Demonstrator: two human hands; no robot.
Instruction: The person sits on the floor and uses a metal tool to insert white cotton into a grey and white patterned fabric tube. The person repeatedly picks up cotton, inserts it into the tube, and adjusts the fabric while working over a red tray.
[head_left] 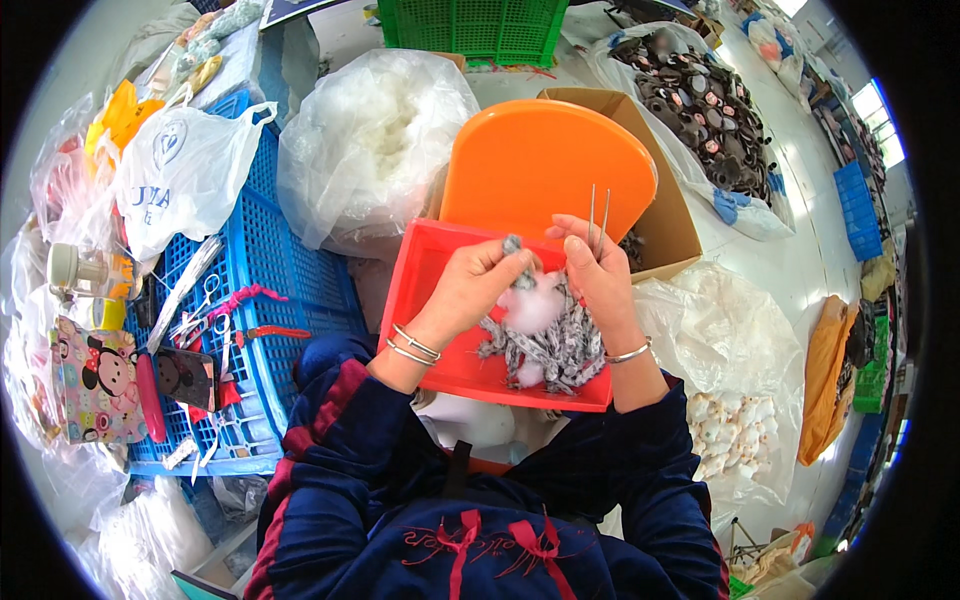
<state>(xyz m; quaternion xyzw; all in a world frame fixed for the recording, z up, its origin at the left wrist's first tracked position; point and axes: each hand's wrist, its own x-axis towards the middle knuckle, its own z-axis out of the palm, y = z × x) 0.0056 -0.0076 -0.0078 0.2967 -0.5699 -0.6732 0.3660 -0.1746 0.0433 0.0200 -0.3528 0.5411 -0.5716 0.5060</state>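
My left hand (pixel 470 285) pinches a small grey fuzzy fabric piece (pixel 514 244) between thumb and fingers, over a red tray (pixel 418 258) at my lap. My right hand (pixel 598 275) is closed around metal tweezers (pixel 592 210), whose two thin prongs point up and away from me. Between the hands, a tuft of white stuffing (pixel 535 306) rests above a heap of grey fuzzy pieces (pixel 555 350) in the tray. Whether the right fingers also touch the stuffing, I cannot tell.
An orange stool (pixel 550 160) stands beyond the tray, before a cardboard box (pixel 668 215). At left, a blue crate (pixel 290 250) carries scissors (pixel 222 325) and a phone (pixel 188 378). Bags of stuffing (pixel 375 150), dark pieces (pixel 700 115) and white pieces (pixel 735 430) lie around.
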